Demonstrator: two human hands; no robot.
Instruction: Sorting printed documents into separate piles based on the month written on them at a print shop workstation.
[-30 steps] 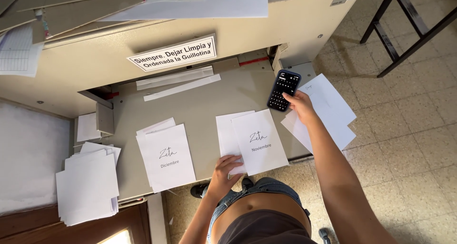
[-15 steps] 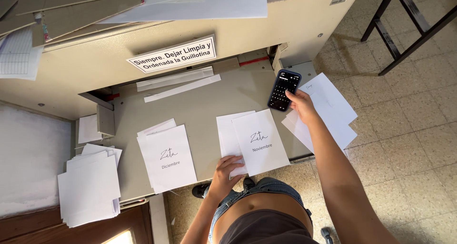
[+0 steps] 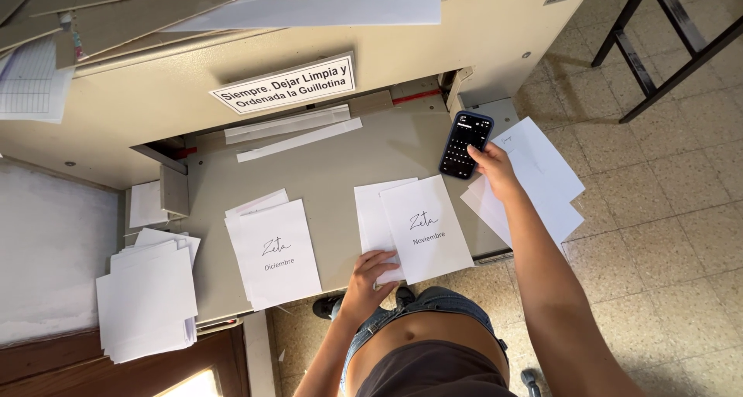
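Left hand (image 3: 373, 272) fingers pressed flat on paper stack (image 3: 414, 227); right hand (image 3: 495, 169) fingers clamped on phone (image 3: 465, 145), liable to slip onto surface (image 3: 333, 165).

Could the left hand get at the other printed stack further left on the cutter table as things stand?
Probably yes. The left hand rests on the middle paper stack, and only bare table lies between it and the left printed stack.

Single head view, steep downward, close over cutter table (image 3: 325, 172).
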